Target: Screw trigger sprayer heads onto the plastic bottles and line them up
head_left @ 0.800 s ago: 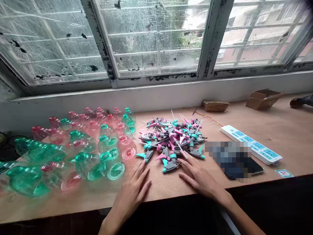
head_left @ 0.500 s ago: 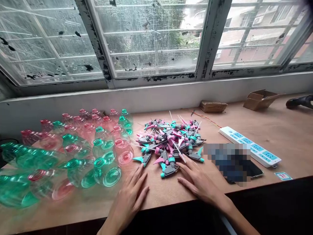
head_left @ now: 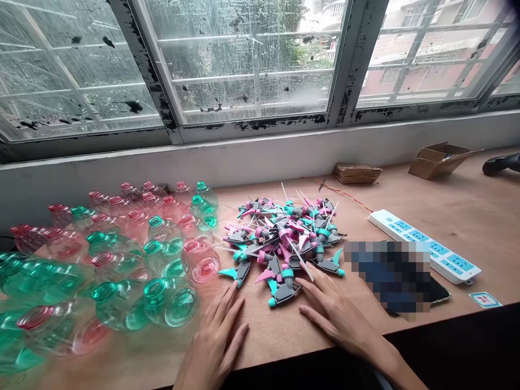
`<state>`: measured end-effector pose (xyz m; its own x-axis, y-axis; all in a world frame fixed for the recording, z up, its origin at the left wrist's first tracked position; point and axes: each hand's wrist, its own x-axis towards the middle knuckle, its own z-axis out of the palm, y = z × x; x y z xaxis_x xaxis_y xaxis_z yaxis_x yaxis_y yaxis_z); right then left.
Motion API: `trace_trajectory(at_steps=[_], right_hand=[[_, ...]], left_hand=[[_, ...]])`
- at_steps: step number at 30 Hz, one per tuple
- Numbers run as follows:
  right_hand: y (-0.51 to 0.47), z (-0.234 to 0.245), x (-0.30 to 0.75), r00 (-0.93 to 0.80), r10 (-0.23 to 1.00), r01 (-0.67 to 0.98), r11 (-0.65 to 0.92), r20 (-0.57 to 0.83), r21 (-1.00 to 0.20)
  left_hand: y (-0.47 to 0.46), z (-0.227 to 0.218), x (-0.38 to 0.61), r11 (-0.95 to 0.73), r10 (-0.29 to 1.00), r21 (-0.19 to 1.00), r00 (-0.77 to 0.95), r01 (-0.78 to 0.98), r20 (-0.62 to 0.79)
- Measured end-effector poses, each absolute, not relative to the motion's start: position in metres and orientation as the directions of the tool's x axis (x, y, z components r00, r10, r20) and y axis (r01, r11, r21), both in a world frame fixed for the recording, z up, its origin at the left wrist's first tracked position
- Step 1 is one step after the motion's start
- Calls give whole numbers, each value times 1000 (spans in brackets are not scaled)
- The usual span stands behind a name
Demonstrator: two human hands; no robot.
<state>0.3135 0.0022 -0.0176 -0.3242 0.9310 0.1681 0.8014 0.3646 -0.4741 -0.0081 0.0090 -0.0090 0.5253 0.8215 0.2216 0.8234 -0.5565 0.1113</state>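
Flat on the table, my left hand has its fingers stretched out, the fingertips close to a grey spray head with a teal trigger. My right hand rests with fingers apart at the near right side of a pile of spray heads. These are grey with pink or teal collars and triggers, and thin white tubes stick out of them. One with a teal collar lies between my hands, near the right fingertips. Neither hand holds anything. Left of the pile stand several clear green bottles and pink bottles, open at the neck.
To the right lie a blurred-out dark phone, a white power strip and a small card. At the back are a flat cardboard box, an open cardboard box and a black object. A wall with windows rises behind.
The view has shifted slightly, so the bottles appear further left and lower. Both hands stay in nearly the same place beside the spray heads.
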Motion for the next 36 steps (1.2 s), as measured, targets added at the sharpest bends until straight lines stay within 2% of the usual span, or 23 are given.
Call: trace_trajectory(at_steps=[9,13,15,18,21,24,31,33,36], right_hand=[[2,-28,311,-311,931,836,363,188,-411],[0,-31,296,-283,920,886,359,271,-295],[-1,-32,288,-277,913,896,358,298,-262],[0,-35,283,-267,904,906,353,333,-235],[1,-38,284,-267,897,904,360,352,-231],[0,-37,285,-268,901,899,361,342,-247],[0,-33,286,-262,913,887,355,313,-294],[1,-34,288,-258,914,886,354,314,-300],[0,-35,291,-270,916,879,360,295,-312]], left_hand=[[10,-13,-10,-587,792,83,550,805,267],[4,-10,-13,-600,782,191,520,777,343],[6,2,-12,-586,779,256,446,769,442],[22,34,-8,-502,720,293,206,814,662],[46,70,-2,-450,645,328,48,831,763],[60,88,4,-479,635,323,68,816,769],[44,91,8,-569,643,326,161,755,748],[38,99,1,-514,652,355,88,781,753],[29,101,-17,-370,621,414,-110,832,776]])
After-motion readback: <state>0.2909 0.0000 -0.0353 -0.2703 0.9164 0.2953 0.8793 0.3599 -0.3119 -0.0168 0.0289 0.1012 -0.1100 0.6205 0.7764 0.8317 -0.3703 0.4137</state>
